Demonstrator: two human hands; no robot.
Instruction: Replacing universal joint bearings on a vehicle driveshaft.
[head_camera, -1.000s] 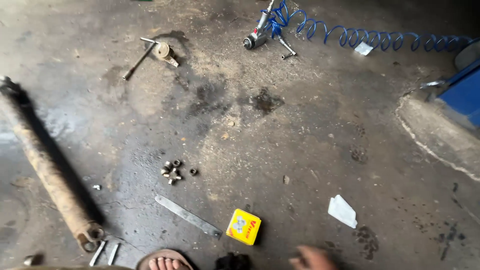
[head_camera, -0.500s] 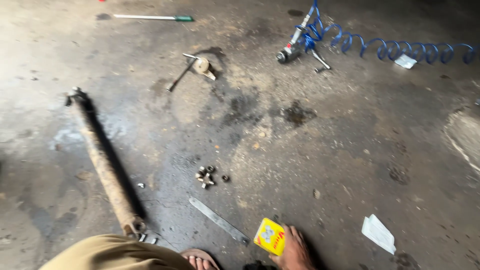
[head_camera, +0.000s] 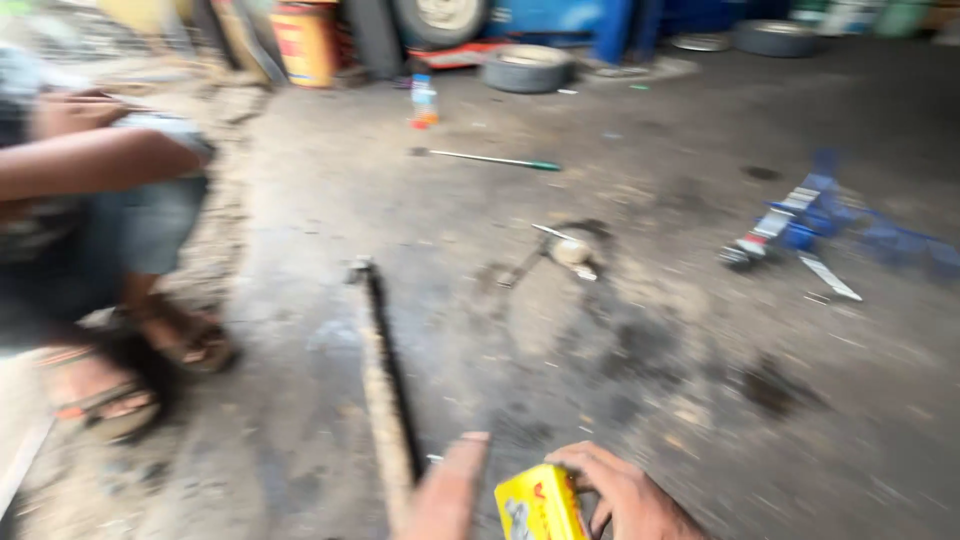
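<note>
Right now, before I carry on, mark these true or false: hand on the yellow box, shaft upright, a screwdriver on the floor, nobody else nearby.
1. A hand grips the small yellow box. True.
2. The long rusty shaft stands upright. False: it lies flat on the concrete floor.
3. A green-handled screwdriver lies on the floor farther away. True.
4. Nobody else is near. False: another person in sandals crouches at the left.
5. The blue air tool lies right of the shaft. True.
</note>
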